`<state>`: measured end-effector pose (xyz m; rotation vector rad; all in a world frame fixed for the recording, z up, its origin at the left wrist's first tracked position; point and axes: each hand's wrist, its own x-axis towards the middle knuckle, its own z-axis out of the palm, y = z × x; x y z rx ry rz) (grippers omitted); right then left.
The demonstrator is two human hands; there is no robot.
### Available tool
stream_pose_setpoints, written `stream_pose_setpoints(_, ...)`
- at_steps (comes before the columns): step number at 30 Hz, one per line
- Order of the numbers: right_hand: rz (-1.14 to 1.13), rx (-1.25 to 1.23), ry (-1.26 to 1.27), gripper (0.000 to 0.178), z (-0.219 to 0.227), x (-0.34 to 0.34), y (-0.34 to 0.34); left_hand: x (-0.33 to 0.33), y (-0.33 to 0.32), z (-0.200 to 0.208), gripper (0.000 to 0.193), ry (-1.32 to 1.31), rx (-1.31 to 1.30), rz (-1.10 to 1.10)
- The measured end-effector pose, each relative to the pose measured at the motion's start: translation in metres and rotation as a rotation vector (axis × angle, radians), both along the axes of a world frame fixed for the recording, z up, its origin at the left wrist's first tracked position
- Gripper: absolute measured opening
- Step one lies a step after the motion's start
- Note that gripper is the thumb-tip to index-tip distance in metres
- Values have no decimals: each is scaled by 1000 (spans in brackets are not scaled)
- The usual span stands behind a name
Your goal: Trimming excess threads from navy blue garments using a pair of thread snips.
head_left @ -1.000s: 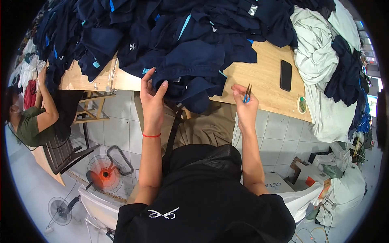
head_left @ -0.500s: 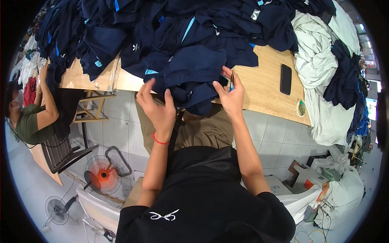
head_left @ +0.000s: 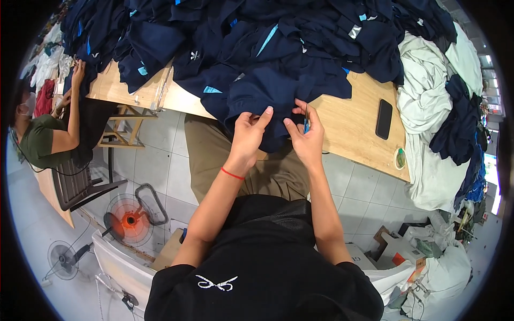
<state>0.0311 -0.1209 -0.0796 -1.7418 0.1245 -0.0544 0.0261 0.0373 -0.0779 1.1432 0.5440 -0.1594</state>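
A navy garment [head_left: 267, 88] hangs over the table's front edge in front of me, its lower part between my hands. My left hand [head_left: 248, 140], with a red cord on the wrist, is closed on the near edge of the cloth, thumb on top. Beside it, my right hand [head_left: 307, 140] is closed around small blue thread snips [head_left: 306, 124], held upright between the fingers. The right thumb points toward the cloth; whether it also grips the fabric I cannot tell.
Navy garments with light-blue pieces [head_left: 267, 40] heap across the wooden table [head_left: 348, 125]. A black phone [head_left: 384, 119] and a small round dish [head_left: 400, 158] lie at right, near white cloth [head_left: 423, 85]. At left sits another person [head_left: 45, 142]; fans [head_left: 130, 220] stand below.
My left hand has moved right and inward, from spread fingers to closing on the garment. The right hand stays close to its place with the snips. The view has shifted slightly.
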Motion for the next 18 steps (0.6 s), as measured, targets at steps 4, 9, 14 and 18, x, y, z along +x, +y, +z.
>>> stream_pose_setpoints(4, 68, 63, -14, 41, 24, -15, -1, -7, -7, 33, 25, -282, -106, 112)
stream_pose_setpoints(9, -85, 66, -111, 29, 78, -35, 1, -16, -10, 67, 30, -359, -238, 139)
stream_pose_setpoints(14, -68, -140, -338, 36, 119, -44, -3, -33, -5, 88, 36, -418, -98, 64)
stream_pose_setpoints(18, -37, -363, -500, 34, 121, -44, 6, -43, -7, 97, 37, -453, -11, 21)
